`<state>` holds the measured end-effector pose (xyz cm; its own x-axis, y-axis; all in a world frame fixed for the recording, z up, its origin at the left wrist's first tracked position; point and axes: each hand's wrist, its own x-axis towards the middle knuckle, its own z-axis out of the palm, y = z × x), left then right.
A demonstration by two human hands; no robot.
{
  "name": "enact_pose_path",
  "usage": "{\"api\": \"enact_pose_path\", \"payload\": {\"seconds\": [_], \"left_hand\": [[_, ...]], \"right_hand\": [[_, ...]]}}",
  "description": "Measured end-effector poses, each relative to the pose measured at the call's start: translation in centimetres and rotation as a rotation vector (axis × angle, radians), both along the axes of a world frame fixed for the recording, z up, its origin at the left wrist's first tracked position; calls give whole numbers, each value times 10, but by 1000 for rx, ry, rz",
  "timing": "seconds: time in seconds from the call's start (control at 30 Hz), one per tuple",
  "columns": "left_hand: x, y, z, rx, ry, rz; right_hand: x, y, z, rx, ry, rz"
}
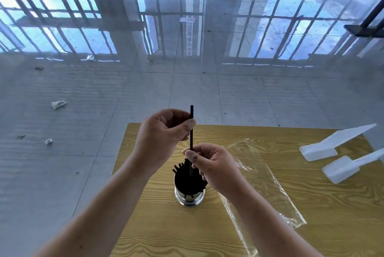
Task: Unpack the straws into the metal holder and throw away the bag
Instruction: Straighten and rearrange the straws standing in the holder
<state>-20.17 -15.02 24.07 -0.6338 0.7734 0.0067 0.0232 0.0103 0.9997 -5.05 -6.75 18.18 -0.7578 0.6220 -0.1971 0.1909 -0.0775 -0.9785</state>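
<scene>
A shiny metal holder (189,197) stands on the wooden table (170,229), filled with several black straws whose tips fan out at its rim. One black straw (191,136) stands upright above the holder, its lower end among the others. My left hand (164,132) pinches this straw near its top between thumb and fingers. My right hand (209,165) pinches it lower down, just above the holder. The clear plastic bag (268,186) lies flat on the table to the right of the holder, partly under my right forearm.
Two white plastic pieces (334,144) lie at the table's far right. The table's far edge runs just behind my hands. Beyond it is a glossy tiled floor with bits of crumpled paper (58,104) at the left.
</scene>
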Motion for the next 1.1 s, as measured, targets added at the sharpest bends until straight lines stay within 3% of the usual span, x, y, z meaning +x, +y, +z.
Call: {"api": "enact_pose_path", "payload": {"seconds": [0.1,0.27,0.37,0.6,0.8,1.1], "left_hand": [[-2,1,-8,-44,20,-37],[-4,-11,-49,-237,305,-68],[3,-21,-75,-345,374,-123],[16,-32,-111,-714,500,-302],[16,-34,-116,-792,600,-395],[39,-19,-126,-825,760,-484]], "right_hand": [[2,6,-2,44,-68,14],[11,15,-21,146,-211,24],[21,16,-39,169,-240,-53],[35,17,-72,181,-300,-140],[39,10,-81,-7,-566,74],[27,-2,-78,-217,-439,-27]]}}
